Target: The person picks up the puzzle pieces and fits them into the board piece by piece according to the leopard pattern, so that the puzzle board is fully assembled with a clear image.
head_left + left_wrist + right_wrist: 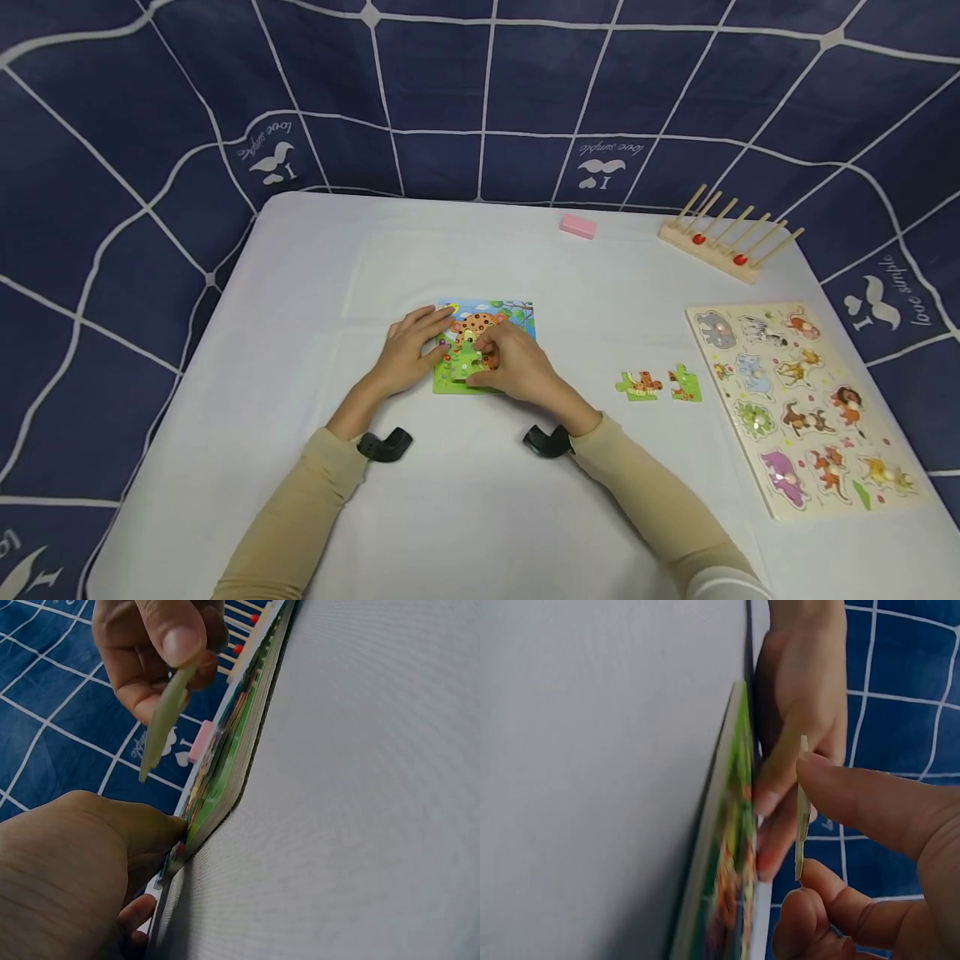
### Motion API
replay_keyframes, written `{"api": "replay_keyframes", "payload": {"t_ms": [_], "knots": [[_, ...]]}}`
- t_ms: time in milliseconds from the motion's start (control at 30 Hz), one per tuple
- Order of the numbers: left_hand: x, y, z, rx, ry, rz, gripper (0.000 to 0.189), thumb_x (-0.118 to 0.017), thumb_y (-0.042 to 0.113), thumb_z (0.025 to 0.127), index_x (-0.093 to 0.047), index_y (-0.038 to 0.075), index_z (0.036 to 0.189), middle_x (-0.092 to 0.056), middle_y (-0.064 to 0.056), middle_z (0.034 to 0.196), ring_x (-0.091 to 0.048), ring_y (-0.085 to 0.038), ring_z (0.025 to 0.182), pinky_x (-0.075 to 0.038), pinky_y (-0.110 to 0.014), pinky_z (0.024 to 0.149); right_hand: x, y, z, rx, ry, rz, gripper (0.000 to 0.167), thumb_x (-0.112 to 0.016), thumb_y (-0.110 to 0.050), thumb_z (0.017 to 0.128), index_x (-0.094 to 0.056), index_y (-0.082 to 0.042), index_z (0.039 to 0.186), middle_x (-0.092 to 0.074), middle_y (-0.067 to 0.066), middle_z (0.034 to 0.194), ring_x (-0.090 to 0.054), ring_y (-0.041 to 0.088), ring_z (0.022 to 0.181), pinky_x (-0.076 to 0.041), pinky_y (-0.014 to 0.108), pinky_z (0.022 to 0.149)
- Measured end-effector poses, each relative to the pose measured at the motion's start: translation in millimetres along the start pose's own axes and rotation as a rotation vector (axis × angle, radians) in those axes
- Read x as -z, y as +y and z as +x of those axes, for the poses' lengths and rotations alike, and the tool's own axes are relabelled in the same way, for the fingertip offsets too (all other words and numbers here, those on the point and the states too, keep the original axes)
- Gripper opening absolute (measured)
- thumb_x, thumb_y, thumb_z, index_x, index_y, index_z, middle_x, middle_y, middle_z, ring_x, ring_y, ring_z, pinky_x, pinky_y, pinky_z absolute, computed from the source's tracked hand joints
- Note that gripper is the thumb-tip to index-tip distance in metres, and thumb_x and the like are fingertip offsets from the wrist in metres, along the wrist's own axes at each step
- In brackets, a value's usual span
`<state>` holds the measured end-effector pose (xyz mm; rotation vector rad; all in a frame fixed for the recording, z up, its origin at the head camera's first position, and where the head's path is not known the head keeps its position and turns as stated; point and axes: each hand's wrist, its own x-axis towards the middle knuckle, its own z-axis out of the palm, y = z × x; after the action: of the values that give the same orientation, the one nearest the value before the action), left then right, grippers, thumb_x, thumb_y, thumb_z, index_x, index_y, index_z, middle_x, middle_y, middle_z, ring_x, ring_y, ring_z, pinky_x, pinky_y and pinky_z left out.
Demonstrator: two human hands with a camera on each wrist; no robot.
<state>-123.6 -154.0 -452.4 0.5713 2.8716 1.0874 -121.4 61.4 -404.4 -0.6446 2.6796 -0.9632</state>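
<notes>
A square jigsaw board with a spotted cartoon animal lies on the white table. My left hand rests on its left side, fingers fairly straight, the thumb touching the edge. Above the board my right hand pinches a green puzzle piece between thumb and fingers. Both wrist views show this piece edge-on, held apart from the board. The hand and piece hide part of the picture. To the right lie two loose pieces, an orange-and-green one and a mostly green one.
A wooden animal peg puzzle covers the table's right side. Behind it stands a wooden rack with upright sticks and red beads. A pink block sits near the back edge. Dark blue gridded cloth hangs behind the table.
</notes>
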Motion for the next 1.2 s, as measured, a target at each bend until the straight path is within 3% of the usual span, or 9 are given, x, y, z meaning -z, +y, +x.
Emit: {"api": "replay_keyframes", "payload": {"t_ms": [333,667,1200], "knots": [[0.6,0.6,-0.4,0.014,-0.006,-0.015,0.046,-0.054,0.022,0.100,-0.049,0.006,0.143,-0.041,-0.005,0.155,-0.027,-0.030,0.146,-0.023,-0.053,0.109,-14,-6,8.5,-0.024,-0.046,-0.053,0.039,-0.090,-0.024,0.069,-0.066,-0.010,0.097,-0.056,0.002,0.090,-0.048,0.014,0.081,-0.042,0.026,0.068],[2.8,2.5,-0.6,0.004,-0.017,0.010,0.059,-0.066,0.025,0.090,-0.048,0.006,0.143,-0.041,-0.006,0.155,-0.027,-0.031,0.146,-0.023,-0.054,0.109,-18,-4,11.3,-0.029,-0.062,-0.084,0.041,-0.089,-0.028,0.070,-0.069,-0.009,0.100,-0.058,0.001,0.091,-0.050,0.013,0.082,-0.044,0.025,0.069],[2.5,2.3,-0.4,0.005,-0.019,0.006,0.061,-0.070,0.024,0.089,-0.049,0.006,0.143,-0.041,-0.005,0.155,-0.027,-0.030,0.146,-0.023,-0.053,0.109,-19,-1,11.0,-0.023,-0.056,-0.063,0.033,-0.086,-0.025,0.074,-0.068,-0.011,0.097,-0.056,0.000,0.088,-0.048,0.012,0.078,-0.041,0.024,0.067]]}}
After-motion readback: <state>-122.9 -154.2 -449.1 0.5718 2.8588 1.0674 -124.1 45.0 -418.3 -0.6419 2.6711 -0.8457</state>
